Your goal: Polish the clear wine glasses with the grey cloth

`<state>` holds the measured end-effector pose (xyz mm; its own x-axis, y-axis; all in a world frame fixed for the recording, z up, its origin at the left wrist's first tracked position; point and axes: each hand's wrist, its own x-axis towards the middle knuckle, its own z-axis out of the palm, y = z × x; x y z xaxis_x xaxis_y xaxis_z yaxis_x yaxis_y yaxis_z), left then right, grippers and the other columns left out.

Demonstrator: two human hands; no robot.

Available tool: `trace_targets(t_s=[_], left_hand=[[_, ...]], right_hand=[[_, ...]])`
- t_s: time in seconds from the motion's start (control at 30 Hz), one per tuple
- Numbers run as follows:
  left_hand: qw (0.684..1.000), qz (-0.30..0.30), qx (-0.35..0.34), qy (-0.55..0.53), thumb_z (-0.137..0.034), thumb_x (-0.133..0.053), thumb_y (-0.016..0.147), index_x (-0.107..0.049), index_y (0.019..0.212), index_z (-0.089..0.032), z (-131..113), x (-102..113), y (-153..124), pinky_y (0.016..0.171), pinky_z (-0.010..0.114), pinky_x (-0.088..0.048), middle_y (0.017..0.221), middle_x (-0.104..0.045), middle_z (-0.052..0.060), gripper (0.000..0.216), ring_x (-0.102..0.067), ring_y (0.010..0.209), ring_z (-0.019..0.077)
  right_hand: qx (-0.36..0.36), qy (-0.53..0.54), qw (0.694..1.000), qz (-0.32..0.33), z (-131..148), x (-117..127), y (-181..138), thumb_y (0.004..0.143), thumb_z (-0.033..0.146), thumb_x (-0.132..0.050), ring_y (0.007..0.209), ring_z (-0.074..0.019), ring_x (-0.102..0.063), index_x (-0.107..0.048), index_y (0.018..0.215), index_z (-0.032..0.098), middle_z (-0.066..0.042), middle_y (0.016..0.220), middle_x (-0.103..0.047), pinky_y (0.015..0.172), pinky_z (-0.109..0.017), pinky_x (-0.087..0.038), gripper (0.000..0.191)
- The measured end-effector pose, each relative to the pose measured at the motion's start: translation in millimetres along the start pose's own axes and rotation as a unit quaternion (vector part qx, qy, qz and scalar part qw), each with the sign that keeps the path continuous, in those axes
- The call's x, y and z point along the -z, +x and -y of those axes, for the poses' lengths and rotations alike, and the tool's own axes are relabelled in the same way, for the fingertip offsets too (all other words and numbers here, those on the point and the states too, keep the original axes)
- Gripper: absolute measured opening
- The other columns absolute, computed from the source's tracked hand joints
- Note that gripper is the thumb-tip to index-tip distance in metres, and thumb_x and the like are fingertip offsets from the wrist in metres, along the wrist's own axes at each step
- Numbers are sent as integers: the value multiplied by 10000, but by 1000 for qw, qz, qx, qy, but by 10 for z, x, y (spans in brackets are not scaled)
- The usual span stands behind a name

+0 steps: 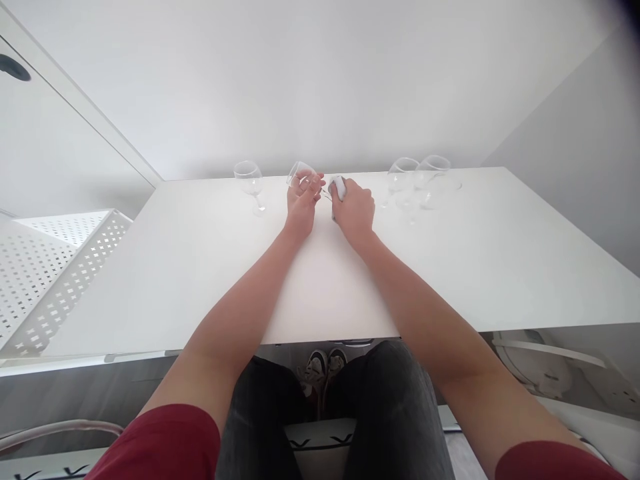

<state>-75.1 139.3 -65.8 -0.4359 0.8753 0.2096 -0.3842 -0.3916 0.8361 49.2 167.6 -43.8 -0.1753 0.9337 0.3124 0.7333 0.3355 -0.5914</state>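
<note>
My left hand (301, 203) is closed around the bowl of a clear wine glass (299, 172). The glass is tilted, its rim up to the left and its stem pointing right. My right hand (354, 205) grips a bunched white and grey cloth (340, 188) at the stem end of that glass. The foot is hidden by the cloth and fingers. Left of my hands, another wine glass (249, 175) stands upright. To their right, a wine glass (401, 177) and a further wine glass (431, 177) stand upright close together, overlapping in view.
The white table (325, 287) stretches across the view, its back edge along a pale wall (320, 80). A white perforated rack (65, 280) borders it on the left. Below the front edge are my legs and a white chair part (550, 350) at right.
</note>
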Motion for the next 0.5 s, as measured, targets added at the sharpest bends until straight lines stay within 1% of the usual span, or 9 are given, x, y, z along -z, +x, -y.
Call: trace_targets(t_s=[0.03, 0.1, 0.17, 0.2, 0.23, 0.33, 0.43, 0.5], left_hand=[[1000, -3, -7, 7, -472, -802, 878, -605, 1144, -255, 2, 7, 3, 1009, 361, -484, 1250, -687, 79, 396, -652, 1238, 222], [1000, -10, -20, 15, -480, -813, 867, -587, 1162, -259, 10, 19, 9, 988, 357, -488, 1249, -679, 80, 432, -657, 1203, 214], [999, -14, -36, 19, -454, -851, 834, -567, 1189, -261, 24, 29, 14, 969, 360, -494, 1239, -673, 78, 494, -660, 1162, 209], [999, -15, -45, 23, -440, -869, 816, -562, 1204, -260, 32, 32, 15, 965, 364, -498, 1238, -671, 79, 526, -659, 1149, 208], [998, -16, -56, 29, -434, -880, 803, -563, 1218, -260, 39, 34, 16, 961, 366, -503, 1237, -669, 79, 551, -656, 1137, 208], [995, -18, -79, 65, -466, -883, 790, -599, 1237, -266, 49, 37, 12, 900, 342, -529, 1215, -665, 78, 567, -655, 1053, 190], [991, -9, -77, 105, -484, -902, 756, -649, 1224, -274, 41, 31, 1, 810, 299, -540, 1156, -659, 69, 572, -644, 917, 151], [990, 0, -65, 126, -482, -920, 731, -669, 1220, -275, 34, 23, -9, 776, 284, -540, 1138, -651, 63, 588, -629, 860, 131]], right_hand=[[20, -13, 1000, -18, 12, 23, -11, 1071, 453, -439, 899, -270, -627, -626, 999, 204, -96, 906, -604, 840, -420, -512, 319], [72, -17, 996, -46, 35, 60, -34, 1062, 414, -452, 941, -252, -613, -627, 960, 201, -118, 1019, -604, 827, -391, -515, 294], [120, -11, 992, -38, 55, 78, -58, 1030, 332, -500, 939, -227, -607, -638, 1008, 196, -125, 1132, -595, 794, -358, -509, 195], [135, -12, 991, -18, 66, 81, -71, 1004, 290, -528, 912, -217, -607, -644, 1049, 193, -122, 1156, -596, 774, -347, -502, 158], [143, -17, 990, 9, 77, 82, -85, 977, 254, -549, 878, -210, -606, -649, 1088, 192, -118, 1158, -603, 754, -339, -492, 162], [152, -42, 982, 102, 129, 86, -138, 936, 200, -555, 818, -208, -611, -680, 1132, 203, -109, 1118, -640, 716, -324, -465, 233], [160, -66, 969, 174, 200, 116, -189, 927, 171, -526, 799, -210, -626, -721, 1034, 193, -111, 1066, -679, 690, -312, -446, 223], [150, -91, 964, 199, 241, 146, -210, 910, 150, -525, 779, -209, -634, -725, 989, 173, -117, 1032, -699, 674, -307, -440, 217]])
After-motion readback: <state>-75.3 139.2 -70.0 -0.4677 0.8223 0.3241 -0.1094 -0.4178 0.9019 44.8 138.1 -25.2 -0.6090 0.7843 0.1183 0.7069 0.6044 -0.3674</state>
